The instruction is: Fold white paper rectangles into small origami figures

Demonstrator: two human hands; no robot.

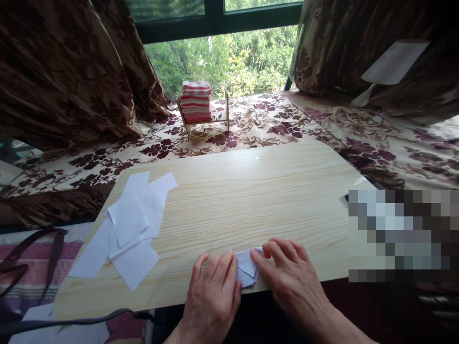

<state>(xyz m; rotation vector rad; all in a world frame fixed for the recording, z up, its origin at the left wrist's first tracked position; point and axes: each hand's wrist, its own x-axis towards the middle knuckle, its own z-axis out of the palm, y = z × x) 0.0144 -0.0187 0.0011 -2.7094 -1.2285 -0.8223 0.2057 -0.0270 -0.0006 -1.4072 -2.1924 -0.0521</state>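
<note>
A small folded white paper, creased into angled flaps, lies at the near edge of a pale wood-grain tabletop, pinned between two bare hands. The left hand lies flat, fingers together, its fingertips pressing the paper's left side; the right hand rests with fingers extended and slightly spread, its tips on the paper's right and upper edges. Neither hand grips; both press down. To the left, a loose scatter of plain white paper sheets overlaps near the table's corner, well apart from the hands. Beyond the table, a stack of red-and-white striped cloths sits in a small wooden rack on floral maroon fabric below a window.
</note>
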